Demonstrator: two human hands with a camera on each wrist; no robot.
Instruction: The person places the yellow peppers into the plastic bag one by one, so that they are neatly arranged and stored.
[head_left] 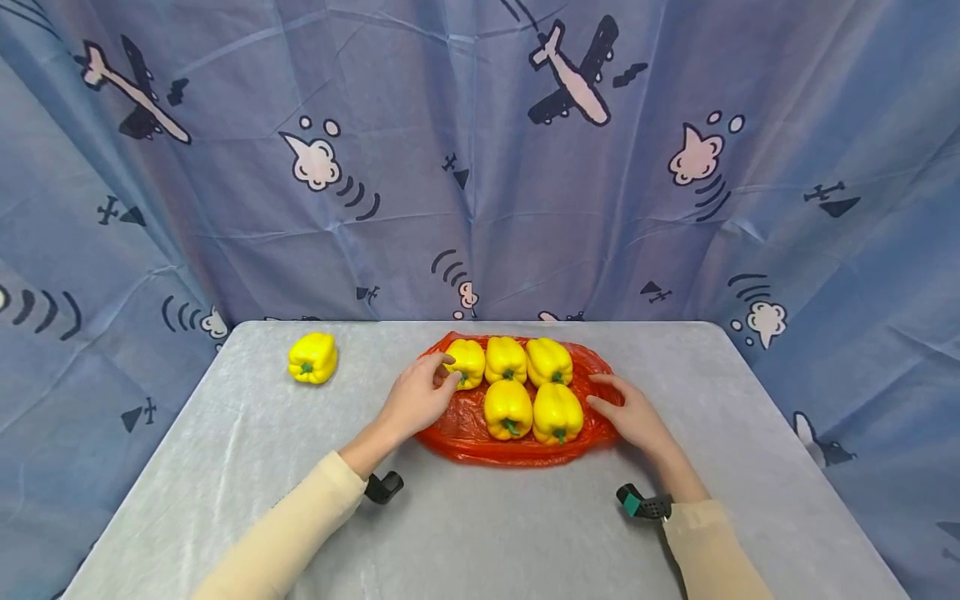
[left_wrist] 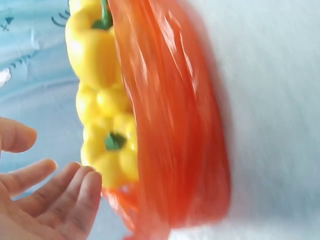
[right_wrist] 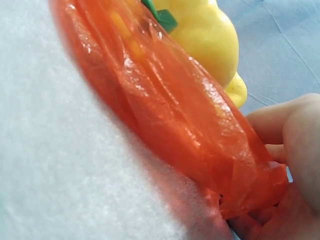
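Several yellow bell peppers [head_left: 507, 409] with green stems sit upright in two rows inside a red plastic bag [head_left: 459, 432]. The left hand [head_left: 424, 393] is beside the leftmost back pepper [head_left: 468, 363], thumb and index finger apart. In the left wrist view, the left hand [left_wrist: 47, 202] has its fingers loosely extended, fingertips right at a pepper [left_wrist: 111, 162], and grasps nothing. Around the right end of the bag, the right hand [head_left: 628, 411] curls its fingers, thumb and index apart in the head view. The right wrist view has the bag's bunched edge [right_wrist: 252, 187] within the right hand [right_wrist: 305, 150].
A single yellow bell pepper [head_left: 312, 358] lies on the grey-white tabletop [head_left: 480, 533] at the back left, outside the bag. Behind the table hangs a blue curtain [head_left: 480, 167] printed with aeroplanes. Both wrists wear black straps [head_left: 384, 487].
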